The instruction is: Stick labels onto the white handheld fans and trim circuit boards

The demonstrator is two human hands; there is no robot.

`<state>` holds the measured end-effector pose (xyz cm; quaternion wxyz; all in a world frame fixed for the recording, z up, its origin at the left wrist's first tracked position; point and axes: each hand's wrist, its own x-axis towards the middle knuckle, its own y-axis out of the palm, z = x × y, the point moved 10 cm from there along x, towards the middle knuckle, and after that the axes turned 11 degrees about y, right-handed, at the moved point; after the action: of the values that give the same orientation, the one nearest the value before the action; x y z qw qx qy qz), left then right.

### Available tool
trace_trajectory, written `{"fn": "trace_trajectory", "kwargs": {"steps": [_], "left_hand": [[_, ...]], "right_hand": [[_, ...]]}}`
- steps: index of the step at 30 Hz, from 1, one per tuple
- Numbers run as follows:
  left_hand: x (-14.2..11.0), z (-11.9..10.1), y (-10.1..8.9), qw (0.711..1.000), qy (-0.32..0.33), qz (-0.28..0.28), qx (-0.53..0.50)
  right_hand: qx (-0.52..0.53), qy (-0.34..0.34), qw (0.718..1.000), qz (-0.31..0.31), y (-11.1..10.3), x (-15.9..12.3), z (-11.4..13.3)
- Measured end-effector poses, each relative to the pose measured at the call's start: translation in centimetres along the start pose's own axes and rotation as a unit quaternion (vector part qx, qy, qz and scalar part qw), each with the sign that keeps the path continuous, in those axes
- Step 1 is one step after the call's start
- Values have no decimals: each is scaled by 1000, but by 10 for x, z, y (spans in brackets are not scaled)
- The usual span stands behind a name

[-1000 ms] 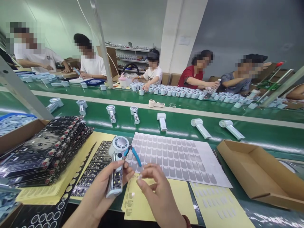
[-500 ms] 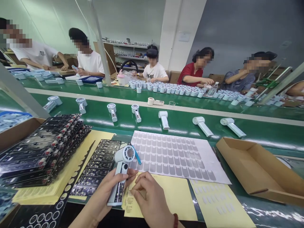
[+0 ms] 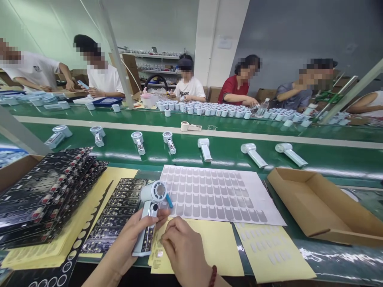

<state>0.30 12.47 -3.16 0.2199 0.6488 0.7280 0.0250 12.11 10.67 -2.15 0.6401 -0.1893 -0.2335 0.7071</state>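
Note:
My left hand [image 3: 135,227] is closed around the handle of a light-blue handheld fan [image 3: 153,192], its round head pointing up. A dark printed strip with small light marks runs down the handle front. Close to the right of the handle, my right hand [image 3: 182,247] is pinched over a yellow backing sheet [image 3: 215,247]; whatever its fingertips hold, if anything, is hidden. Behind the fan head lies a blue strip-like object [image 3: 169,200], partly covered. A white sheet of grey stickers [image 3: 206,195] lies beyond my hands. Left of the fan sits a sheet of dark printed labels [image 3: 115,215].
Stacked black printed sheets [image 3: 44,195] rise at left. A cardboard tray [image 3: 317,199] stands at right, near another yellow sheet [image 3: 275,251]. Several fans, one a white fan [image 3: 205,149], lie along the green conveyor [image 3: 185,155]. Co-workers sit across it behind many small white cups [image 3: 206,109].
The view has shifted slightly, so most things appear further left. My left hand still grips the fan, and my right hand stays pinched beside it.

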Motion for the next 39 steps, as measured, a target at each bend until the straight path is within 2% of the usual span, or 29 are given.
{"fn": "trace_trajectory", "kwargs": {"steps": [2,4,7,11,13,19,26,33,39], "left_hand": [[2,5,-2,1000,-10,4,-3],[3,6,-3,1000,-11,8,-4],[2,4,-1,1000,-2,12,1],[1,-3,6,999,7,22,36],[3,-7,8,998,15,32,59],[12,-4,2,997,4,63,49],[12,1,-1,997,6,63,46],[12,3,0,997,0,61,43],[9,4,2,998,0,62,28]], "right_hand": [[21,-7,1000,9,1,-1,-1],[122,21,992,34,-6,0,-4],[258,66,962,61,-26,2,-2],[290,76,952,65,-46,4,10],[267,86,958,64,-42,6,9],[162,121,978,57,-10,8,-9],[109,141,982,63,-6,6,-12],[-12,65,996,59,-7,4,-2],[-165,65,981,78,10,4,-2]]}}
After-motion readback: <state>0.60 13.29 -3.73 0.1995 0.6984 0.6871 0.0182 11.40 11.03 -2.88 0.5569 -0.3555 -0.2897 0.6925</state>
